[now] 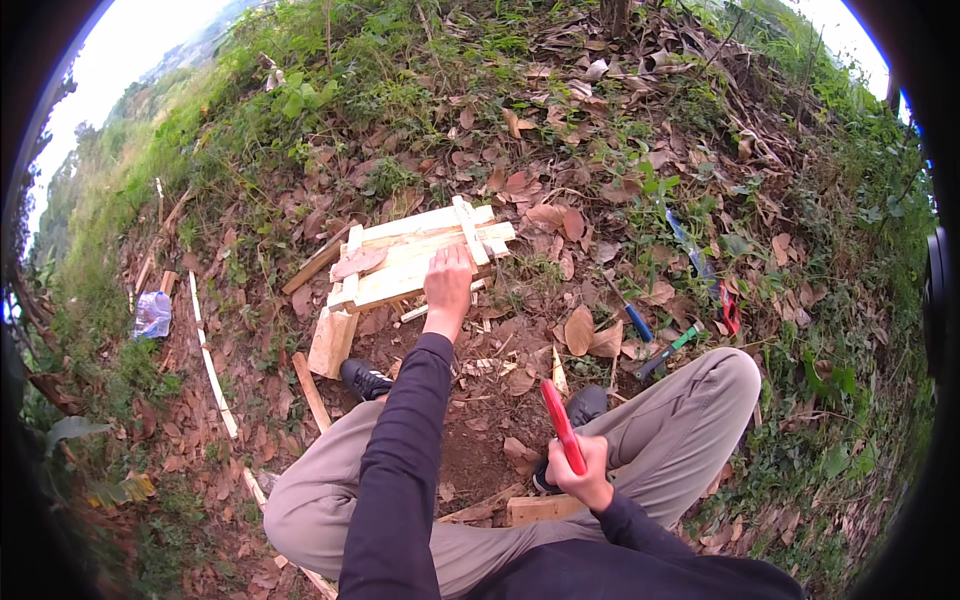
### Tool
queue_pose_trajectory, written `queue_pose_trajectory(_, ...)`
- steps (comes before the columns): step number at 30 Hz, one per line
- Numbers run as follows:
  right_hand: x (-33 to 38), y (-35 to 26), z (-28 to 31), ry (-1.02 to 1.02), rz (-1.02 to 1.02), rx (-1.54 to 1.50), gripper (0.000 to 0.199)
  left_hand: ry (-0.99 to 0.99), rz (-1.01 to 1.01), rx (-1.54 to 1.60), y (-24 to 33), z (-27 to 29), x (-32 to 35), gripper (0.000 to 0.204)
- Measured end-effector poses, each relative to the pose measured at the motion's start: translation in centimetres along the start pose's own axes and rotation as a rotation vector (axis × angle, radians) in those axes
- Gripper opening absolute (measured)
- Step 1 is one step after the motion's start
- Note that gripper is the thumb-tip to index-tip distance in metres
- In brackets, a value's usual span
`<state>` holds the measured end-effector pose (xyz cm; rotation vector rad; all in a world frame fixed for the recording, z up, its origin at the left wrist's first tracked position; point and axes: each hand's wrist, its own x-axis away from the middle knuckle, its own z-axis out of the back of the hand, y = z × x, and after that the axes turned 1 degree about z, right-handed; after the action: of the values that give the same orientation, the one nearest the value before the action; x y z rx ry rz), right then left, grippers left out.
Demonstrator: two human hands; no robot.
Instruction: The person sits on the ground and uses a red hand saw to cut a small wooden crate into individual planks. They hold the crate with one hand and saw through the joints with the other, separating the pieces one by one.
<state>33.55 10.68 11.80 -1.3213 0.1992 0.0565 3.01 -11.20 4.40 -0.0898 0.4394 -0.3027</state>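
My left hand [448,282] reaches forward and grips the near edge of a small frame of pale wooden slats [400,262] lying on leaf-strewn ground. My right hand [583,470] is closed around a red-handled tool [560,420] that points up and away, held near my right knee. I am squatting, with grey trousers and black shoes [365,378] in view below the frame.
A blue-handled tool [632,315] and a green-handled hammer [668,352] lie on the leaves to the right. Red-handled shears [728,308] lie farther right. Loose wood strips [310,390] and a long white strip [212,370] lie to the left. A short plank [542,509] sits under my legs.
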Motion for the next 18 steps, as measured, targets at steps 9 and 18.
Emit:
queue_pose_trajectory(9,5.0,-3.1,6.5,-0.014,0.007,0.114,0.023,0.074,-0.004,0.098,0.2,0.4,0.5,0.039)
queue_pose_trajectory(18,-1.0,-2.3,5.1,0.093,0.078,0.160,0.016,0.086,-0.021,0.128,0.1,0.7,1.0,0.043)
